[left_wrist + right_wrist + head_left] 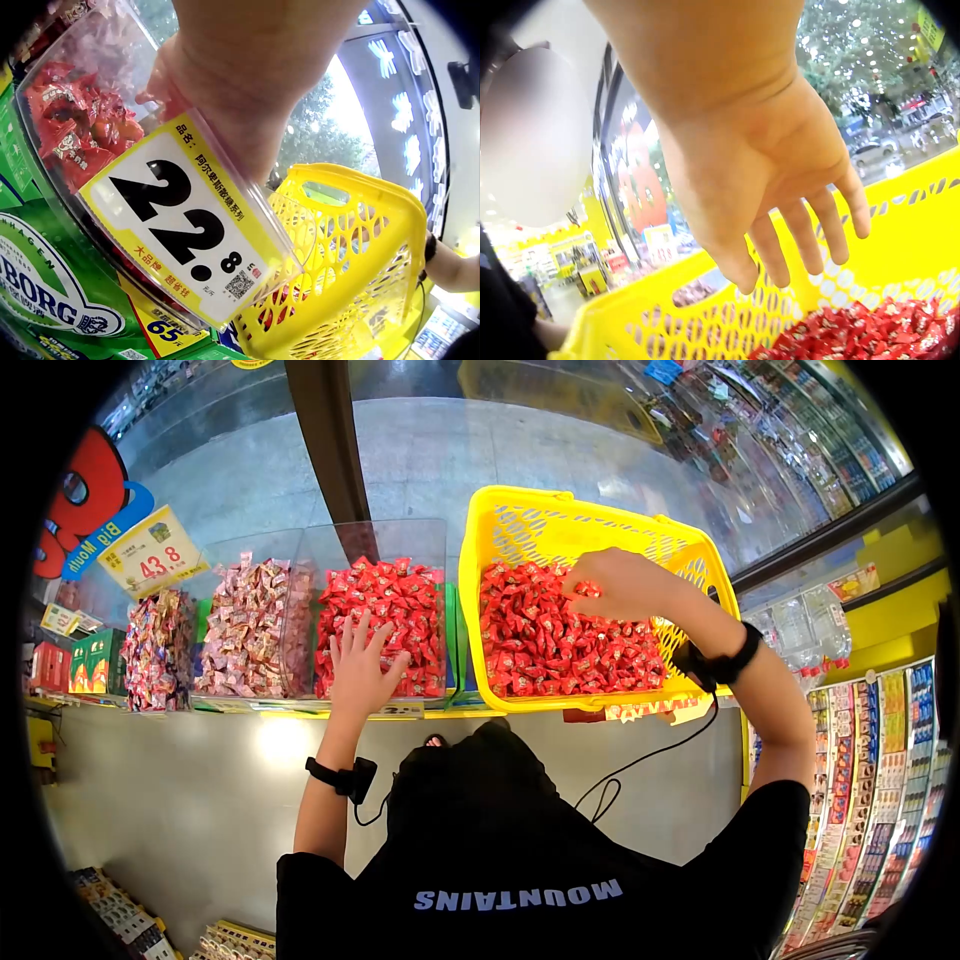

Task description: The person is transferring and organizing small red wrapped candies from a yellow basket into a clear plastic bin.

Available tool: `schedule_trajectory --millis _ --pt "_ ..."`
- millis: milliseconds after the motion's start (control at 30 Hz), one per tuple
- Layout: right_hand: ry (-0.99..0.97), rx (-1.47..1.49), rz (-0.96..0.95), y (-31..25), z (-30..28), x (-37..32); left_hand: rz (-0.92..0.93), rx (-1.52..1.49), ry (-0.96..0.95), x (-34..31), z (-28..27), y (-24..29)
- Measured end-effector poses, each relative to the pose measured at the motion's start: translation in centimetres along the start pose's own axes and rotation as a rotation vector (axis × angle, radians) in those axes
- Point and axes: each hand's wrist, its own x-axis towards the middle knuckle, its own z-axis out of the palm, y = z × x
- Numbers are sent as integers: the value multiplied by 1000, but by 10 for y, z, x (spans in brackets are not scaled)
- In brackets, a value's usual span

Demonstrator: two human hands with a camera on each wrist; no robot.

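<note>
Red-wrapped candies (pixel 560 650) fill much of a yellow basket (pixel 480 540). Over them hangs the right hand (pixel 630 585); the right wrist view shows this hand (pixel 780 180) palm down, fingers apart and loosely extended, holding nothing, with red candies (pixel 870 330) below. The left hand (pixel 362 675) lies with spread fingers over red candies (pixel 420 600) in a clear bin left of the basket. In the left wrist view, the left hand (pixel 169 86) is mostly hidden behind the bin wall and a price card (pixel 180 217) reading 22.8; whether its fingertips touch candies is unclear.
Left of the red candies stand a bin of pink-wrapped candies (pixel 245 625) and a pile of mixed candies (pixel 155 650). A price sign (pixel 152 552) rises behind them. Bottles (pixel 810 622) and packed shelves (pixel 870 790) are at the right, with window glass behind.
</note>
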Motion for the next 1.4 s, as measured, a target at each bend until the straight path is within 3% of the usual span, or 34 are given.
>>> schedule_trajectory --millis 200,367,500,600,667,800,1000,1100,1200,1400 --pt "-256 -327 33 62 104 80 -25 -1 26 -2 1 -1" --pt "70 -471 -56 70 136 83 -8 -5 115 -3 5 -2" --pt "207 -472 -41 84 159 91 -46 -34 71 -2 0 3" --pt "345 -573 -162 86 160 90 -55 -48 57 -3 -5 7" --pt "268 -560 -110 87 161 92 -22 -50 125 -4 5 0" --pt "133 -308 -4 45 108 79 49 -121 157 -1 -4 1" --pt "381 -58 -239 -55 20 10 293 -307 325 9 -86 60" --pt "506 25 -317 -94 16 -12 455 -415 327 5 -126 106" --pt "619 95 -410 -113 31 -21 601 -274 265 4 -131 126" --pt "601 175 -395 -109 51 -23 589 -227 355 4 -120 129"
